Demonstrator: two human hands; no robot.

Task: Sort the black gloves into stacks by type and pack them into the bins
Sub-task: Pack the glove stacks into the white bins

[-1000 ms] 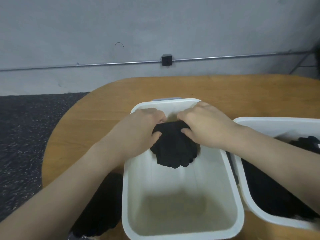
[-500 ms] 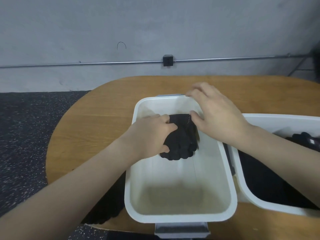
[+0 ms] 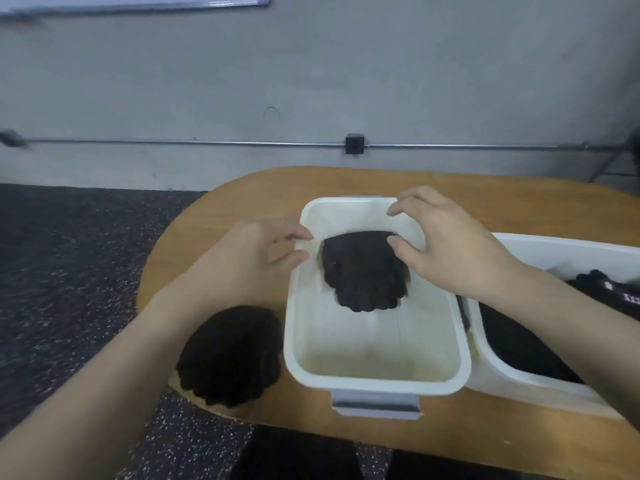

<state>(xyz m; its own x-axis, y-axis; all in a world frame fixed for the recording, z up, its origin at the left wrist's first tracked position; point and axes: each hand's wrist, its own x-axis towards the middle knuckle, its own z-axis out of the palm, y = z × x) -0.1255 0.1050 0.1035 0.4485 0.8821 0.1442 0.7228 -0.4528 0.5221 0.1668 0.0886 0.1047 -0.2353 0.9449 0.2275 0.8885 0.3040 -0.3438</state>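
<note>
Both hands are held loosely open and empty, the left hand (image 3: 249, 258) at the white bin's (image 3: 375, 381) left rim and the right hand (image 3: 446, 247) nearer, just beside the glove stack (image 3: 363, 271) lying at the far end, fingertips toward the person, while another stack (image 3: 232, 355) waits on the table (image 3: 221, 216) below the left forearm.

Middle bin (image 3: 375, 377) at table (image 3: 242, 199) near edge, holding glove stack (image 3: 363, 271) against its far wall. Second bin (image 3: 540, 245) just right, touching, gloves (image 3: 519, 344) inside. Another glove stack (image 3: 230, 355) on table left of middle bin, at near-left edge.
</note>
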